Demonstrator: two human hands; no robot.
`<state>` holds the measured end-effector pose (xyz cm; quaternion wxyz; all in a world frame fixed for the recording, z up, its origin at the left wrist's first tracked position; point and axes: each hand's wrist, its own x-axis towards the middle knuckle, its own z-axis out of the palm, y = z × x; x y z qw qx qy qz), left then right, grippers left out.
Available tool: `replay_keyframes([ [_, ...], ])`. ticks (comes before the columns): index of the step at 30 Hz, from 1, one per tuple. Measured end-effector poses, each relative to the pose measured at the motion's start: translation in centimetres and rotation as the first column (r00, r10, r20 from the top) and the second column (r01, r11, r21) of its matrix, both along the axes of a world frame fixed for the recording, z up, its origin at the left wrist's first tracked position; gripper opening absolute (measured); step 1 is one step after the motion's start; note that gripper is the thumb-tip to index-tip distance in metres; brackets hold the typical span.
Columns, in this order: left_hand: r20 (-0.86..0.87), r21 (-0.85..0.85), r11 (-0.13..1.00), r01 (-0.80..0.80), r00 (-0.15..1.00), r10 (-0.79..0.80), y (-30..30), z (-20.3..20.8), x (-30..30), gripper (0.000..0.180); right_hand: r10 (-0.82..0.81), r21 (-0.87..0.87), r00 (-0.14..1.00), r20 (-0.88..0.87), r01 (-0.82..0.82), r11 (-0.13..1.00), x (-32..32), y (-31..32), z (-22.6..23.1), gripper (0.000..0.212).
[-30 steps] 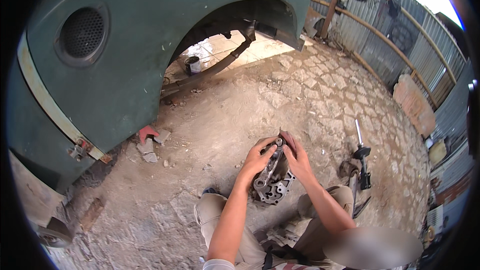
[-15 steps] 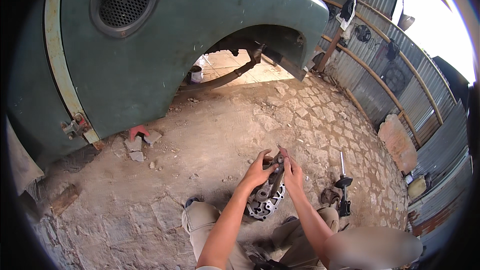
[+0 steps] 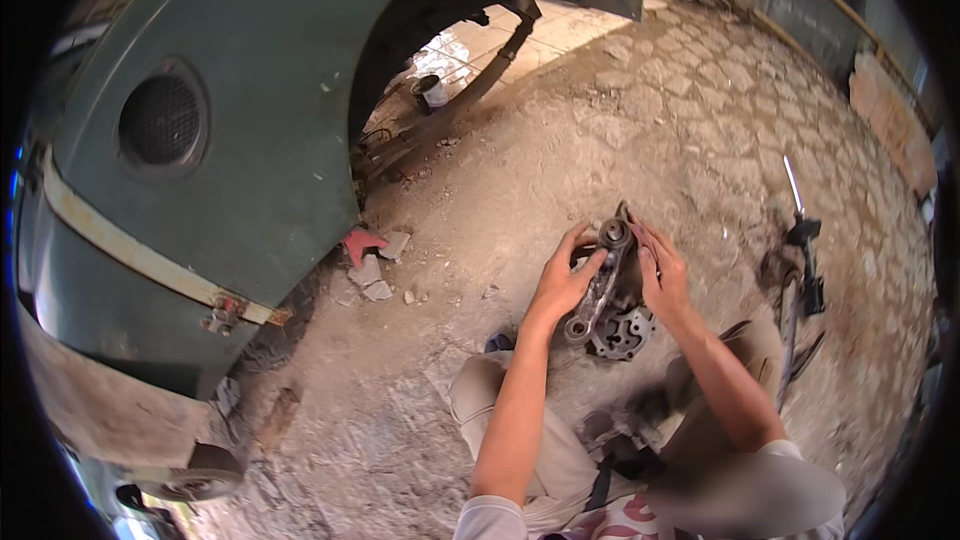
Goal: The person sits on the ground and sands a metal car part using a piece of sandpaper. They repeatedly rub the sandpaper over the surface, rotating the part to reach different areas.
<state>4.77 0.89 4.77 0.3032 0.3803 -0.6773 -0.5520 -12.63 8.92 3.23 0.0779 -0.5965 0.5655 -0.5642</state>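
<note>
Between my hands is a greasy metal control arm [image 3: 601, 290], slanted, with a round bushing end at the top and a smaller ring at its lower end. My left hand [image 3: 566, 280] wraps its upper part from the left, thumb on the metal. On the other side my right hand [image 3: 663, 270] has its fingers bent around the upper end, pressing a thin reddish piece [image 3: 641, 233] whose kind I cannot make out. Just below, a round metal casting with many holes [image 3: 625, 333] rests on the ground between my knees, partly covered by the control arm.
A shock absorber strut [image 3: 806, 240] lies to the right, beside rusty metal parts [image 3: 785, 275]. On the left stands a green vehicle body [image 3: 270, 80] with an open wheel arch. Broken stones [image 3: 370, 275] and a red stand [image 3: 362, 243] sit under its edge.
My view has turned left and downward, so hands and parts appear farther right. The control arm has tilted, its lower ring now left of the casting. Both hands keep their hold.
</note>
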Motion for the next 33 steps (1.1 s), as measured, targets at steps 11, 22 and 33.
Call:
replay_keyframes([
  [11, -0.209, 0.23, 0.973, 0.005, 0.977, 0.044, 0.2, 2.0, -2.6, 0.057, -0.012, 0.064, 1.0, 0.005, 0.012, 0.998, -1.8, -0.9, 1.2, 0.032],
  [22, -0.244, 0.229, 0.972, 0.05, 0.97, 0.008, 0.3, 1.8, -2.4, 0.056, -0.064, -0.004, 0.996, -0.061, 0.064, 0.998, -1.0, -0.3, 1.5, 0.038],
  [33, -0.241, 0.203, 0.977, 0.07, 0.97, -0.02, 0.0, 1.7, -2.6, 0.052, -0.035, -0.042, 0.997, -0.076, 0.032, 0.999, -0.6, 0.1, 1.9, 0.04],
])
